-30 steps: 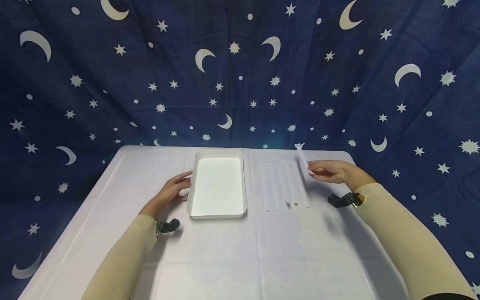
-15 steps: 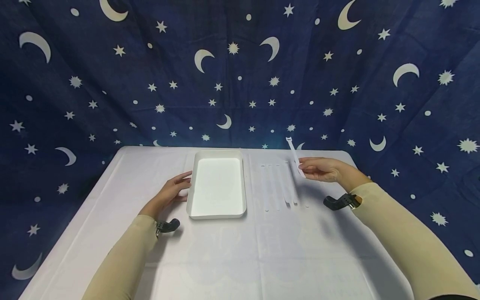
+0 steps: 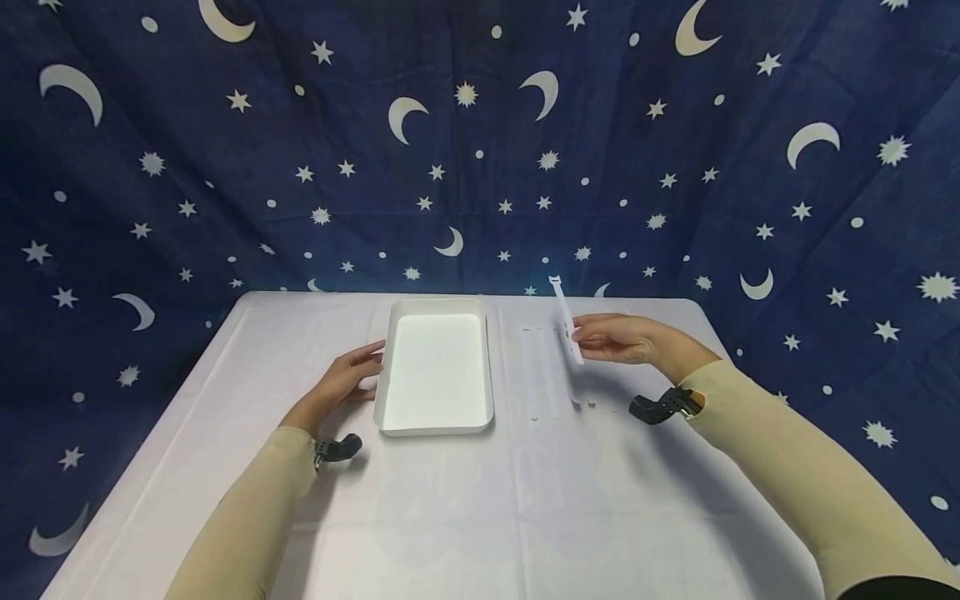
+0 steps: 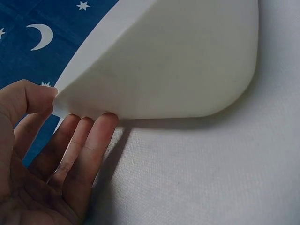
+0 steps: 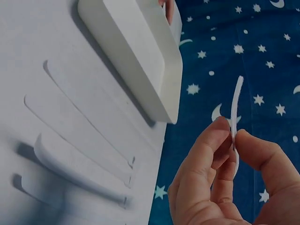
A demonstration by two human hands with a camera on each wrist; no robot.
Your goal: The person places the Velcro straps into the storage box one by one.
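Observation:
My right hand point(image 3: 615, 337) pinches a white hook-and-loop cable strap point(image 3: 564, 307) between thumb and fingertips, raised above the table. The strap's slotted head points up and away; in the right wrist view the strap point(image 5: 236, 101) shows edge-on, slightly bent. Below and left of this hand lie several more white straps point(image 3: 529, 375), side by side and faint against the white cloth. My left hand point(image 3: 348, 379) touches the left side of a white rectangular tray point(image 3: 433, 432). In the left wrist view, its fingertips point(image 4: 108, 118) rest against the tray's outer wall.
A white cloth covers the table point(image 3: 450, 517). Behind it hangs a dark blue curtain point(image 3: 480, 208) with moons and stars. Both wrists carry black straps point(image 3: 663, 407) over beige sleeves.
My right hand has lifted the cable strap off the table and carried it left, toward the tray and over the other straps. The left hand and tray have stayed in place.

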